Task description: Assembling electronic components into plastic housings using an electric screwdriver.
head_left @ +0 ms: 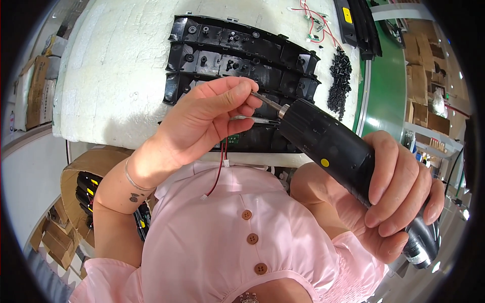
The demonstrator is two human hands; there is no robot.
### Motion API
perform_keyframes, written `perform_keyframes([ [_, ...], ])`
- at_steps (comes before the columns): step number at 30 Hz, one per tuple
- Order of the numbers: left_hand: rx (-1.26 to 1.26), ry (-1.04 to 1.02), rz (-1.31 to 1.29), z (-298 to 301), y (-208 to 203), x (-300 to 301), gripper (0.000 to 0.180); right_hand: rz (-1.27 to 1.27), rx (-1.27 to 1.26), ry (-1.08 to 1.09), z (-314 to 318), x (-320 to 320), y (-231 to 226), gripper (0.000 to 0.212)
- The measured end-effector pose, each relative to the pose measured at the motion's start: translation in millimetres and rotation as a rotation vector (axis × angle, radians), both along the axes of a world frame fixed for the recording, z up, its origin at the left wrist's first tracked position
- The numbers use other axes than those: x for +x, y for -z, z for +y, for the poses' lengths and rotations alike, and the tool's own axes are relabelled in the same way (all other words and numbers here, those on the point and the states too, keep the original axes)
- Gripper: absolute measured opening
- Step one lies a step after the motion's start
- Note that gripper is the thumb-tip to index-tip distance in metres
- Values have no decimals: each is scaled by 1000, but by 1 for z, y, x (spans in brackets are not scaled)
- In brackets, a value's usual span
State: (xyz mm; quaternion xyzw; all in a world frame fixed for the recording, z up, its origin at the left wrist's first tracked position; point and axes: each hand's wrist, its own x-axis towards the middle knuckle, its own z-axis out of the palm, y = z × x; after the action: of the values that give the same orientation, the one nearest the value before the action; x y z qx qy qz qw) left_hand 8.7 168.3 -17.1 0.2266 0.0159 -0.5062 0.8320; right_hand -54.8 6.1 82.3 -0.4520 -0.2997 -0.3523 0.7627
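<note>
Right hand point(399, 189): wrapped firmly round the black power screwdriver point(326, 144), pointing up and left.
Left hand point(209, 108): pinching the driver bit point(269, 102) near its tip between thumb and forefinger; held above the black casings.
Black casings point(237, 38): long, shallow and curved, lying open side up in rows on the white worktop point(121, 60); moulded posts and round bosses inside.
Nearest casing point(262, 139): holding a small green circuit board point(234, 138), partly behind the left hand; red and black wires point(220, 171) hanging over the near edge, ending in white connectors point(226, 163).
Cardboard box point(70, 171): standing at lower left, open, with black parts point(88, 189) bearing yellow labels inside.
Screw pile point(339, 83): loose and dark, heaped on the worktop right of the casings.
Brown cartons point(417, 76): stacked at far right, contents too small to tell.
</note>
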Motion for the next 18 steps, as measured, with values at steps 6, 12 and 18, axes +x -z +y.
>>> perform_keyframes([
  [6, -67, 7, 107, -2, 2, -8, 17, -45, 7, 31, 7, -7, 2, 30],
  [12, 22, -67, -57, -4, 6, -9, 16, -117, -7, 3, 0, -11, 8, 32],
  [18, 74, -55, -122, 1, -15, -11, 23, -37, -64, 22, 7, -4, 4, 32],
])
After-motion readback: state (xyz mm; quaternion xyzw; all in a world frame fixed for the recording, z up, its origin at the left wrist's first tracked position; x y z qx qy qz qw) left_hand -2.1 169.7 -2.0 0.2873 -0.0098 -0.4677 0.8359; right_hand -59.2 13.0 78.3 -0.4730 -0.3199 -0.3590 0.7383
